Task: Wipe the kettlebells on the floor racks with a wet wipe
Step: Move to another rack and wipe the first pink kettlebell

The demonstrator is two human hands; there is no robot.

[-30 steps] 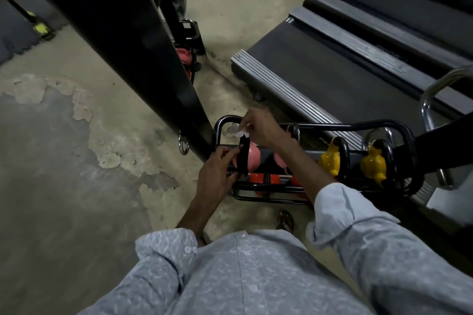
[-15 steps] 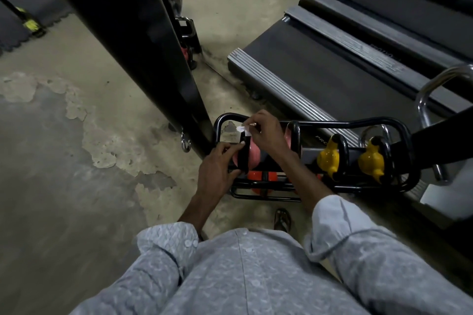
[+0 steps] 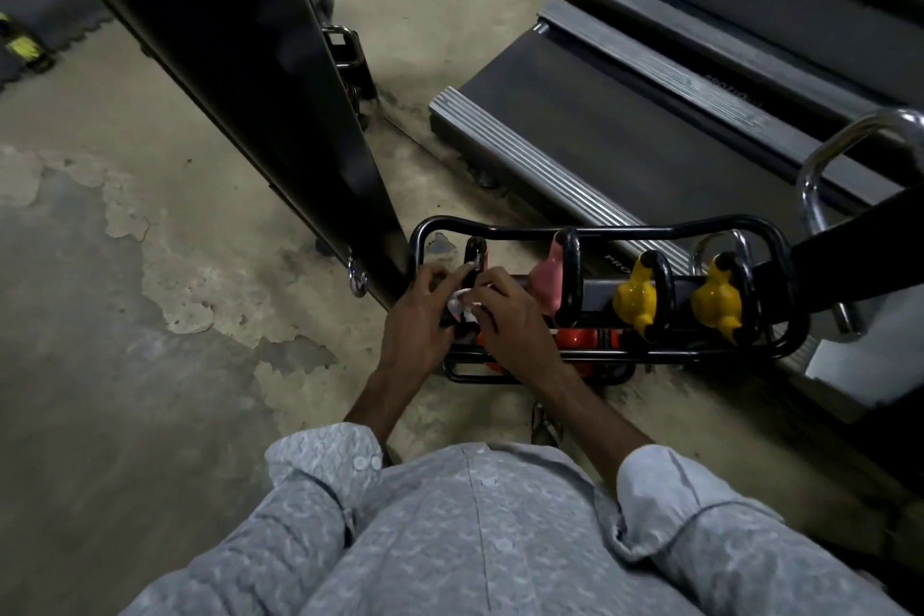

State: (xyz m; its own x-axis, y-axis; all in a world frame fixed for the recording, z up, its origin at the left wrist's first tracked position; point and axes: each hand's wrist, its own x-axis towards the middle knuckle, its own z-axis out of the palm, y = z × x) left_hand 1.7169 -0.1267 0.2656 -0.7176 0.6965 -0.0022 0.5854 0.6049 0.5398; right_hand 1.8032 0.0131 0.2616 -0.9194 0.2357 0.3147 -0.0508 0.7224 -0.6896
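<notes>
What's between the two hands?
A crumpled white wet wipe sits between the left hand and the right hand; the head view shows it.

White wet wipe (image 3: 457, 303) between left hand (image 3: 417, 315) and right hand (image 3: 510, 320); black handle (image 3: 474, 251) at left fingertips. Rack (image 3: 625, 231) black. Right of right hand: pink kettlebell (image 3: 545, 283), near yellow kettlebell (image 3: 632, 300), far yellow kettlebell (image 3: 717, 303). Sleeve (image 3: 325, 470) pale grey-blue, fine scale pattern. Floor (image 3: 150, 390) beige, blotched grey.
</notes>
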